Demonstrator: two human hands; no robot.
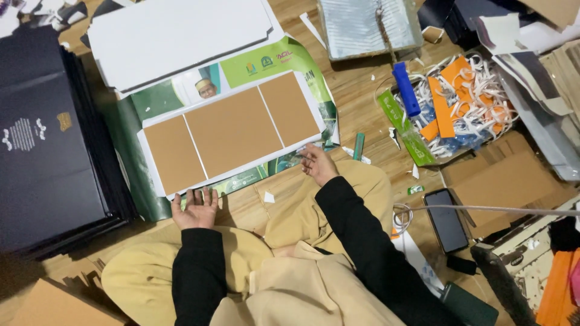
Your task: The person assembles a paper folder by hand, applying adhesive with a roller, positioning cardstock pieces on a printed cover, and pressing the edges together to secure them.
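Note:
A white sheet [156, 184] lies on the wooden floor with three brown cardboard panels [232, 130] stuck on it side by side. My left hand [194, 209] rests palm up at the sheet's near left edge, fingers spread, holding nothing. At the sheet's near right corner my right hand [317, 164] is open too, fingertips touching the edge. Both arms wear black sleeves. Under the sheet is a glossy green poster [275, 60].
A stack of black covers [48, 139] lies at the left. White folded card [175, 36] sits behind the sheet. A tray of paper scraps [465, 108] with a blue-handled tool [406, 89], a paint tray [368, 27], and a black phone [446, 220] are at the right.

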